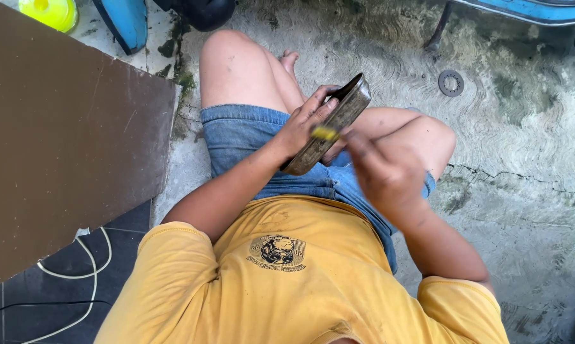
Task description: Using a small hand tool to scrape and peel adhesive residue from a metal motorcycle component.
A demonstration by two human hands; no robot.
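Left hand point(303, 124) grips a curved pad point(329, 124); right hand point(380, 169) perhaps brushing.

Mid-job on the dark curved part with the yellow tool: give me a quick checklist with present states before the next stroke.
1. Left hand grips the dark curved part, fingers wrapped over its edge: ok.
2. Right hand holds the small yellow tool: ok.
3. Tool tip touches the part's side: cannot tell, blurred.
4. Part held above the lap, off the concrete floor: ok.
5. Loose ring on the floor lies well away from both hands: ok.
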